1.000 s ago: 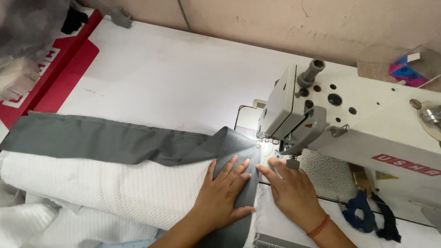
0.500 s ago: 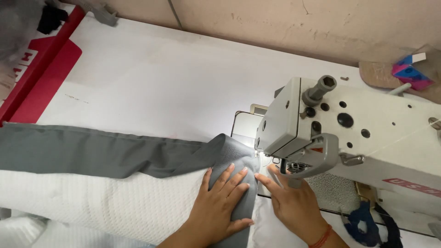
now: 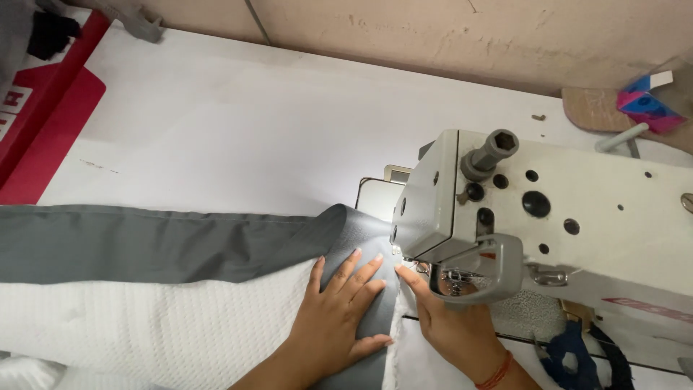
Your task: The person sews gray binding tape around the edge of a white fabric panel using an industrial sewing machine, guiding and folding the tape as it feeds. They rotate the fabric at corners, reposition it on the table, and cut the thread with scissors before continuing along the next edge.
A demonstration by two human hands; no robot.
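Two hands are down on the work, both yours. Your left hand (image 3: 338, 307) lies flat and open on the grey fabric (image 3: 166, 244), fingers spread, pressing it onto the white table (image 3: 238, 130); it grips nothing. Your right hand (image 3: 451, 321) sits just beside it, on the other side of the fabric's edge, palm down, with its forefinger stretched toward the needle area under the head of the sewing machine (image 3: 548, 224). Part of that hand is hidden behind the machine's curved guard, so you cannot tell from here whether its other fingers pinch the cloth or only rest on it. An orange thread band circles your right wrist.

The grey fabric runs as a long strip from the left edge of the view across the table to the machine, where it turns and comes down between your two hands. Its end lies lit up right at the presser foot. Below the strip, touching it along its length, lies the white textured fabric (image 3: 144, 325), which your left forearm crosses.

Behind the machine head a small metal plate is set in the table. At the far left a red board (image 3: 50, 123) lies along the table edge. At the lower right, near the machine's base, sits a dark blue pair of scissors (image 3: 574, 357).
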